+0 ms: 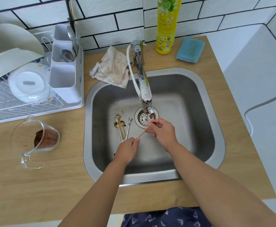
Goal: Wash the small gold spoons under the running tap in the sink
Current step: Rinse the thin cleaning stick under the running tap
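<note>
Both hands, left hand [128, 149] and right hand [161, 128], pinch one gold spoon [143, 132] beneath the tap [146, 99]; wet fingers could drop it onto the drain [142, 118]

— Sink [204, 102]? 
— Brushed steel, dull sheen. Tap [141, 76] is glossy chrome. 
— Counter [35, 185]? 
— Matt wood grain. Rag [112, 68] is rough cloth, jug [34, 140] clear glass, spoons [121, 126] shiny gold metal.

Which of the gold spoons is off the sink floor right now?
The gold spoon held between both hands: left hand pinches its handle end, right hand holds the bowl end under the tap. The other spoons lie bunched on the sink floor.
</note>
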`<move>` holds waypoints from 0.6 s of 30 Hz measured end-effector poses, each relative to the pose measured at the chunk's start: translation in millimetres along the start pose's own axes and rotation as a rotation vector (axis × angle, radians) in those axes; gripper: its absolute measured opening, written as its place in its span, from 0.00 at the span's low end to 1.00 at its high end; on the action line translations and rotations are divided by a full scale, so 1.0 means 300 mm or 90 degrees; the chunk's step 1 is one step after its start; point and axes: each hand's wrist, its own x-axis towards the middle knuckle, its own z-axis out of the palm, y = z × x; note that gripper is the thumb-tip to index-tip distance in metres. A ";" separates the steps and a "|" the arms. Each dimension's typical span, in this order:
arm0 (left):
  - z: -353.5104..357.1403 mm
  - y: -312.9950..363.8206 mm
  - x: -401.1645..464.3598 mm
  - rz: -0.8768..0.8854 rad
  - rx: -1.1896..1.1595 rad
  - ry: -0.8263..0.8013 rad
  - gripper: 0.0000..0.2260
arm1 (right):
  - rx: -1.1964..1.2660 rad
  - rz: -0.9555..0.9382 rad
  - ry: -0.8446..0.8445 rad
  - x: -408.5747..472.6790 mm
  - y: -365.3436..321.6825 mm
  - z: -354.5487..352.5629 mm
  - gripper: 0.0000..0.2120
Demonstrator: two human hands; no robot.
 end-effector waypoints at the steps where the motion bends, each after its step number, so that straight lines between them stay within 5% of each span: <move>1: 0.005 -0.005 0.004 0.017 0.009 0.011 0.19 | -0.006 -0.004 0.007 0.001 -0.002 0.002 0.03; 9: 0.022 -0.034 0.024 -0.013 0.123 -0.080 0.23 | -0.027 0.008 -0.093 -0.010 0.000 0.020 0.06; 18: 0.024 -0.019 0.013 -0.023 0.110 -0.124 0.26 | -0.020 0.015 -0.075 -0.013 -0.001 0.022 0.04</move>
